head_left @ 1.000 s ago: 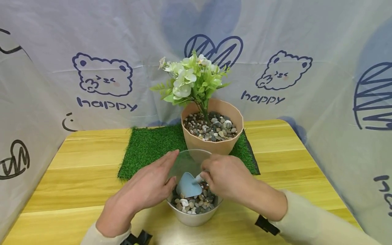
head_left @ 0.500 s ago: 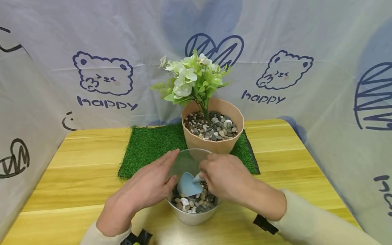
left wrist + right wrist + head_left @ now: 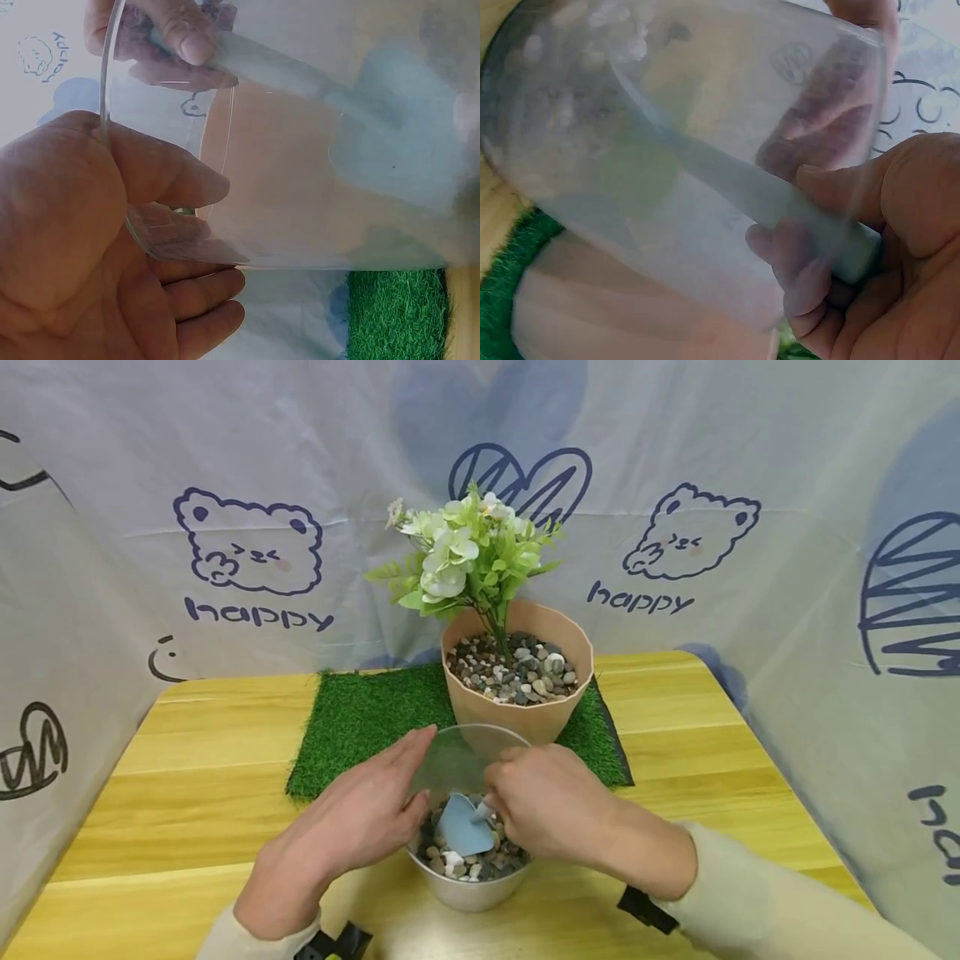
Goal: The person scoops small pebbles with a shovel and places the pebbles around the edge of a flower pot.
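Note:
A clear, frosted plastic tub (image 3: pixel 471 895) stands on the wooden table, with mixed pebbles (image 3: pixel 474 867) in its bottom. My left hand (image 3: pixel 356 814) grips the tub's left rim, thumb inside the wall and fingers outside it, as the left wrist view shows. Inside the tub, a small light-blue hand trowel (image 3: pixel 463 831) lies with its blade down on the pebbles. Fingers of my right hand (image 3: pixel 551 797) are wrapped round the trowel's pale handle (image 3: pixel 772 206), seen through the wall in the right wrist view. The blade's tip is at the stones.
Just behind the tub, a peach flowerpot (image 3: pixel 517 714) holds pebbles and a bunch of white flowers with green leaves (image 3: pixel 480 556). It stands on a green artificial grass mat (image 3: pixel 367 727). A printed cloth (image 3: pixel 360 443) hangs behind the table (image 3: pixel 210 752).
The trowel blade has tipped lower and nearer onto the pebbles, and my right hand has shifted slightly down with it. My left hand keeps its place on the rim.

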`<state>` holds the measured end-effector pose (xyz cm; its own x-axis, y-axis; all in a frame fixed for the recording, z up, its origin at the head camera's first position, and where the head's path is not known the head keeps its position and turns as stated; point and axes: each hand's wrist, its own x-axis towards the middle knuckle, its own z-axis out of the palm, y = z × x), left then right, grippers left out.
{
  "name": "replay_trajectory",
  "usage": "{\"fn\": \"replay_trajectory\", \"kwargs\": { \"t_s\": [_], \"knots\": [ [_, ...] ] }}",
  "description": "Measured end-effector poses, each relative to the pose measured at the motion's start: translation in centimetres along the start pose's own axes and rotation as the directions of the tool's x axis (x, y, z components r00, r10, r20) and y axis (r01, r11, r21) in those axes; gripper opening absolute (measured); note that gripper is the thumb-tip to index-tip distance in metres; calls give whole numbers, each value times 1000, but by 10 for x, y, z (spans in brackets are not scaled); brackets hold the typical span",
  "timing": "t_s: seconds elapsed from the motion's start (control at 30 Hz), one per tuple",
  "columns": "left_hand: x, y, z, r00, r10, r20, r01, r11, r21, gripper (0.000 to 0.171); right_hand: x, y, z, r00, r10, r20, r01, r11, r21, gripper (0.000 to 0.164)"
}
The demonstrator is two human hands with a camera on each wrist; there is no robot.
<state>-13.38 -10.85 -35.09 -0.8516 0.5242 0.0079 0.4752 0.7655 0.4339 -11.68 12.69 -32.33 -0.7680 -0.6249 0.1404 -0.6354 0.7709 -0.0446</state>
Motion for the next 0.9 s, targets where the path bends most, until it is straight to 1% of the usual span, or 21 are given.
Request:
{"fn": "replay_trajectory", "kwargs": {
  "t_s": [0.1, 0.17, 0.37, 0.5, 0.63, 0.7, 0.9],
  "knots": [
    [0, 0, 1, 1000, 1, -1, -1, 1000, 4, 75, 1, 1, 2, 1000, -7, 1, 7, 1000, -9, 15],
    [0, 0, 1, 1000, 3, -3, -3, 1000, 8, 75, 1, 1, 3, 1000, -9, 19, 9, 1000, 1, 14],
    [0, 0, 1, 1000, 2, 1, -2, 1000, 3, 76, 4, 5, 2, 994, 61, 91, -68, 995, 76, 20],
    [0, 1, 0, 1000, 0, 1, 0, 1000, 6, 76, 6, 4, -1, 991, 69, 118, -82, 991, 107, 20],
    [0, 1, 1, 1000, -2, 4, 2, 1000, 2, 75, 8, 5, -6, 978, 103, 184, -131, 980, 149, 24],
    [0, 1, 1, 1000, -3, 6, 3, 1000, 0, 75, 9, 5, -6, 972, 120, 204, -154, 976, 156, 24],
    [0, 0, 1, 1000, -1, 2, 1, 1000, -2, 75, 8, 5, -2, 973, 104, 208, -146, 969, 200, 20]
  ]
}}
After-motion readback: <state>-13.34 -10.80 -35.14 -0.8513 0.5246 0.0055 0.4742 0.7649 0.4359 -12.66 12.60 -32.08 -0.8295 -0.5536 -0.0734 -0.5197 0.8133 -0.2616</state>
